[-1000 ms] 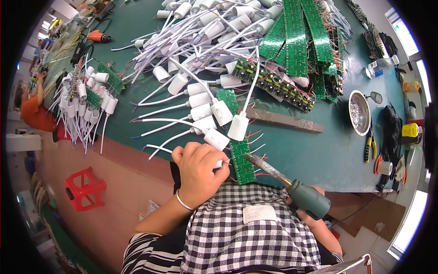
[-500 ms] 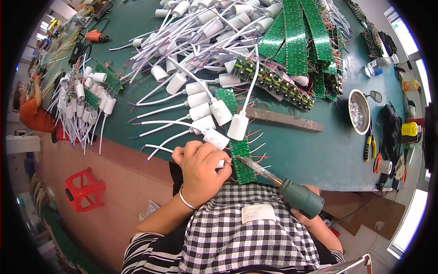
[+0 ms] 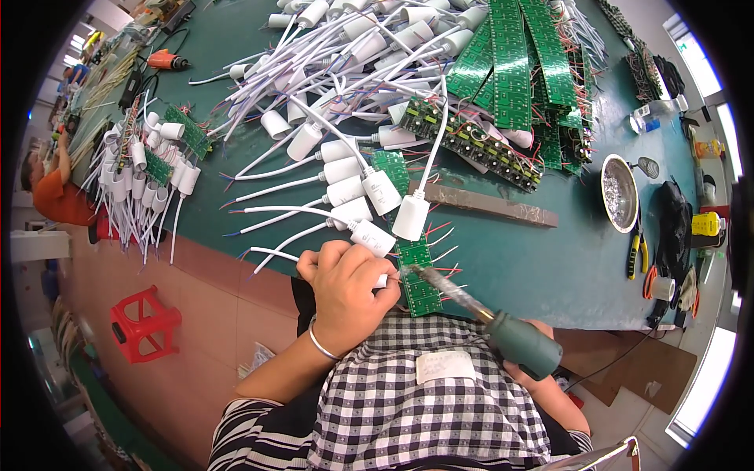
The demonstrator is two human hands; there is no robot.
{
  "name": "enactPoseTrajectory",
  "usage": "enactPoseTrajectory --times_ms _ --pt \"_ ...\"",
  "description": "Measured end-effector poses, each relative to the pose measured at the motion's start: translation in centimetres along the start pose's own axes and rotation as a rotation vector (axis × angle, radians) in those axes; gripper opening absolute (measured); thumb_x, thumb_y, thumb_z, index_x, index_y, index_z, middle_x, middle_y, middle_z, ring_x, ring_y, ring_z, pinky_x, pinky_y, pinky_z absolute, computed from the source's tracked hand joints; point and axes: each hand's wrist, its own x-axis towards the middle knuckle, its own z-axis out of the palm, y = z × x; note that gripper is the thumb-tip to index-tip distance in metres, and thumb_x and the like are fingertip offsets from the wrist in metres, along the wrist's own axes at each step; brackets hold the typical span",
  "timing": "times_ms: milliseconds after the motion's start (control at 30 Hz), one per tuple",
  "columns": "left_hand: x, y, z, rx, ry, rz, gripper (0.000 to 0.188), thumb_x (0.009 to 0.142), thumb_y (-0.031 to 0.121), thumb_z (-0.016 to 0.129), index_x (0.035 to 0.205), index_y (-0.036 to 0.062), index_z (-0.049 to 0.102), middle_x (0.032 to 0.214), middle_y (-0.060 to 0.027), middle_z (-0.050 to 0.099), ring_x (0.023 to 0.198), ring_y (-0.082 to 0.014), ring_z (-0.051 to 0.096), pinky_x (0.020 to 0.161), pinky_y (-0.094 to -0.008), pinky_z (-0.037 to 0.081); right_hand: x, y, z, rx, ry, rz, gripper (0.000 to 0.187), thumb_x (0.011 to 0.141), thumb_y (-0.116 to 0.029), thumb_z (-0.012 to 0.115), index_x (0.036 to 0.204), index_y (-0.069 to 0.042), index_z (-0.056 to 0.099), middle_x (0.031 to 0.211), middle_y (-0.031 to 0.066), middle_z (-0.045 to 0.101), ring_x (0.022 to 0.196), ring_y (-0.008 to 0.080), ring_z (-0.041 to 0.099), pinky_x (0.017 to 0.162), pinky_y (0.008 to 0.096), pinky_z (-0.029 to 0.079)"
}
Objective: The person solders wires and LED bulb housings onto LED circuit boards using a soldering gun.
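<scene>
My left hand (image 3: 349,292) is closed in a pinch around a white cable (image 3: 382,280) at the left edge of a green circuit board strip (image 3: 422,300). The cable's thin wire ends reach the board. From the right, my right hand (image 3: 521,377) grips the dark green handle of a soldering iron (image 3: 522,344), which hides most of its fingers. The iron's tip is over the board, close to the wire ends; whether it touches is unclear. Red and white wires stick out along the board's right side. A white lamp holder (image 3: 411,217) lies across its upper part.
A heap of white lamp holders with cables (image 3: 369,47) covers the far table, beside stacked green boards (image 3: 510,71). A metal bar (image 3: 487,206) lies right of the strip. Farther right are a metal bowl (image 3: 610,166) and pliers (image 3: 637,253). A red stool (image 3: 146,323) stands left.
The soldering iron has shifted slightly to the right, its tip moving a little away from the wire ends. My left hand has stayed in place.
</scene>
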Motion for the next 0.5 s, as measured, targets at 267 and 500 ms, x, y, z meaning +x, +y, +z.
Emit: enactPoseTrajectory --times_ms 267,500 --pt "0.1 0.0 0.0 -0.002 0.008 0.009 0.014 0.063 0.015 0.072 0.069 0.0187 0.06 0.075 0.0058 0.052 0.084 -0.0167 0.049 0.081 -0.0413 0.024 -1.3 1.7 -0.3 0.173 -0.055 0.075 0.052 0.076 -0.038 0.069 0.108 0.002 0.059 0.099 0.0138 0.064 0.088 0.0311 0.064 0.08 0.0392 0.049" --pt "0.2 0.1 0.0 -0.003 0.018 0.032 0.014 0.064 0.015 0.072 0.07 0.0175 0.06 0.073 0.0047 0.051 0.079 -0.0166 0.051 0.08 -0.0403 0.027 -0.9 1.4 0.6 0.248 0.073 0.167 0.057 0.081 -0.053 0.061 0.101 0.001 0.064 0.074 0.0039 0.067 0.067 0.0142 0.064 0.066 0.0263 0.051"
